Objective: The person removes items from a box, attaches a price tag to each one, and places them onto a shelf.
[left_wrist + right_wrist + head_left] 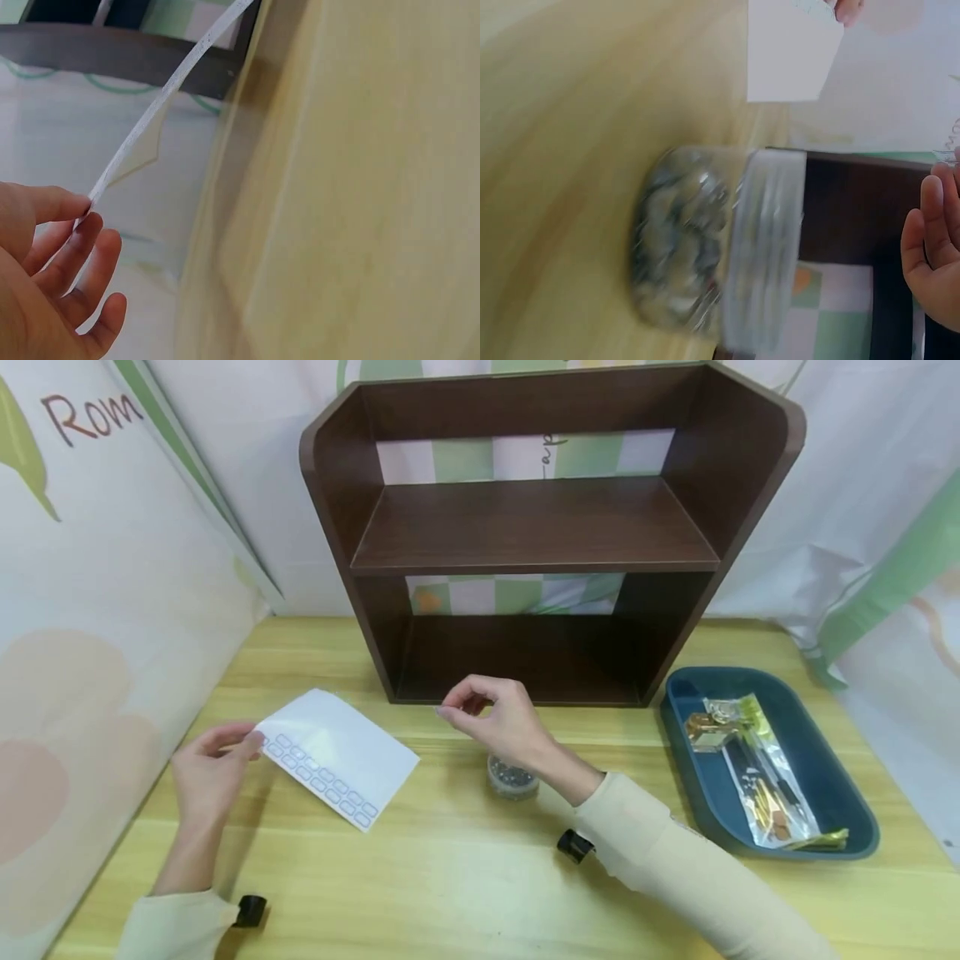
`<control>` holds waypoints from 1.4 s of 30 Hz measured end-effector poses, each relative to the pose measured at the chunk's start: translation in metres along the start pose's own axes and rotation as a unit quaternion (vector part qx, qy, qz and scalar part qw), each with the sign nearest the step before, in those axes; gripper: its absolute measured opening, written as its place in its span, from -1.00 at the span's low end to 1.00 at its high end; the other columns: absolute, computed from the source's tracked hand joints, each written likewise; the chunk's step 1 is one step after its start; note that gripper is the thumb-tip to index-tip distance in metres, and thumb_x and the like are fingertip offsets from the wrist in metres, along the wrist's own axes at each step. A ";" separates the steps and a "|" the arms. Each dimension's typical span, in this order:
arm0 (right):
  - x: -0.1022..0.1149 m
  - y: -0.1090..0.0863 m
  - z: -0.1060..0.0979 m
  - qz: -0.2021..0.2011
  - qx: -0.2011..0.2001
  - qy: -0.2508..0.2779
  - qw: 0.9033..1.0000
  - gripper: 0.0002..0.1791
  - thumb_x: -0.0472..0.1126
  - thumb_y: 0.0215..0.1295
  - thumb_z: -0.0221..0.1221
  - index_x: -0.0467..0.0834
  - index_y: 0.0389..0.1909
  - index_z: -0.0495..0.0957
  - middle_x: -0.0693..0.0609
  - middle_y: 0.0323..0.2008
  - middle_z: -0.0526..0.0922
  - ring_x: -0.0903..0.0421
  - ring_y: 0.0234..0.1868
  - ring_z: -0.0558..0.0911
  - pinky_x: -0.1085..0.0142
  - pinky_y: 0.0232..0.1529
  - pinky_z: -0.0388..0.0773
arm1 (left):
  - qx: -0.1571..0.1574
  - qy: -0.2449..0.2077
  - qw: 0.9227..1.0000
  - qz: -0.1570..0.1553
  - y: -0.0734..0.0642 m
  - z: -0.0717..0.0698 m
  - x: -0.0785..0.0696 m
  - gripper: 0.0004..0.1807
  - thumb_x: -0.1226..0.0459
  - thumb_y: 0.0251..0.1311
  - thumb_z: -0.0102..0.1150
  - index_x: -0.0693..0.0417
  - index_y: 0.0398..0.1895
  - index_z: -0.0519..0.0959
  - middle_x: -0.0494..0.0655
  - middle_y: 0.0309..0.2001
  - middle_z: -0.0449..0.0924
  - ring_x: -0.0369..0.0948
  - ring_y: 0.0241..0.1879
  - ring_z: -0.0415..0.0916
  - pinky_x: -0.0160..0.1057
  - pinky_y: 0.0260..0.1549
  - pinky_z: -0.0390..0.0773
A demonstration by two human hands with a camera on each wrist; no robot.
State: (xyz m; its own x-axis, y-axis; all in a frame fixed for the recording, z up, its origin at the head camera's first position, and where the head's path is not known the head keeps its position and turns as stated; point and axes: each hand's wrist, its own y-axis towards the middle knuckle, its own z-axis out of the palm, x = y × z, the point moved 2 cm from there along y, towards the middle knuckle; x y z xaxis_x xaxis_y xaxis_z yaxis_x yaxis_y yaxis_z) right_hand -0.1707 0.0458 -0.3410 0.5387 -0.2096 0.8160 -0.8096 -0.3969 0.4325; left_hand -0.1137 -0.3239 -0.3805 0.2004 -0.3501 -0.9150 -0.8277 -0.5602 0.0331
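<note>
My left hand [213, 768] pinches the left corner of a white sheet of stickers [348, 743] between thumb and fingers. Small blue-outlined labels run in rows along the sheet's near edge. Edge-on, the sheet [150, 120] bows slightly in the left wrist view. My right hand [498, 718] hovers in front of the shelf, thumb and index fingertips together. A small pale label with thin lines [946, 156] shows faintly at those fingertips. Below the right hand stands a clear lidded jar [513, 783] of small silvery pieces, partly covered by the hand.
A dark brown two-tier shelf [536, 531] stands at the back of the wooden table [420, 893]. On the right, a blue tray [817, 777] holds a plastic packet [772, 793] and a small golden item [707, 732]. Printed cloth [82, 610] hangs around the table.
</note>
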 end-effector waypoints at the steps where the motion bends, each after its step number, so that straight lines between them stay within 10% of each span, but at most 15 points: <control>1: -0.002 -0.002 -0.003 0.011 0.000 -0.001 1.000 -0.93 -0.29 0.25 0.39 -0.09 -0.38 0.68 0.16 -0.41 0.68 0.17 -0.40 0.59 0.22 -0.34 0.62 | -0.001 0.003 1.000 -0.008 0.001 -0.003 0.002 -0.77 0.25 0.20 0.42 0.09 -0.09 0.73 -0.53 -0.45 0.66 -0.40 -0.48 0.62 -0.45 -0.53 0.52; 21: -0.026 -0.042 -0.048 0.133 0.035 -0.048 0.989 -0.95 -0.32 0.22 0.38 -0.19 -0.35 0.69 0.08 -0.41 0.70 0.10 -0.37 0.63 0.33 -0.37 0.60 | 0.025 0.165 0.985 -0.043 0.003 -0.047 0.035 -0.55 0.10 0.23 0.38 0.13 0.12 0.64 -0.54 -0.41 0.54 -0.41 -0.48 0.51 -0.41 -0.50 0.51; 31: -0.032 -0.056 -0.055 0.182 0.069 -0.068 0.978 -0.95 -0.29 0.24 0.37 -0.13 -0.38 0.69 0.10 -0.42 0.68 0.10 -0.35 0.61 0.35 -0.38 0.57 | 0.076 0.288 0.954 0.012 0.003 -0.051 0.036 -0.53 0.13 0.24 0.33 0.26 0.11 0.61 0.19 -0.12 0.68 -0.15 -0.38 0.53 -0.25 -0.49 0.42; 42: -0.038 -0.064 -0.059 0.196 0.079 -0.048 0.976 -0.95 -0.30 0.25 0.36 -0.17 -0.36 0.67 0.06 -0.43 0.67 0.07 -0.41 0.60 0.34 -0.49 0.56 | 0.136 0.345 0.928 0.029 0.004 -0.052 0.038 -0.55 0.09 0.27 0.29 0.31 0.02 0.63 0.17 -0.22 0.71 -0.13 -0.44 0.55 -0.19 -0.52 0.40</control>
State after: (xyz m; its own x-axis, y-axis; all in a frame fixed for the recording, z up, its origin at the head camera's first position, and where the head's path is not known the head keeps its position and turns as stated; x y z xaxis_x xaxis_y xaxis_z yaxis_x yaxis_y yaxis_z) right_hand -0.1530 0.1320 -0.3777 0.2198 -0.4529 0.8640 -0.9157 -0.4013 0.0226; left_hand -0.0822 -0.3790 -0.3943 0.3612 -0.8241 -0.4363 -0.9307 -0.3472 -0.1148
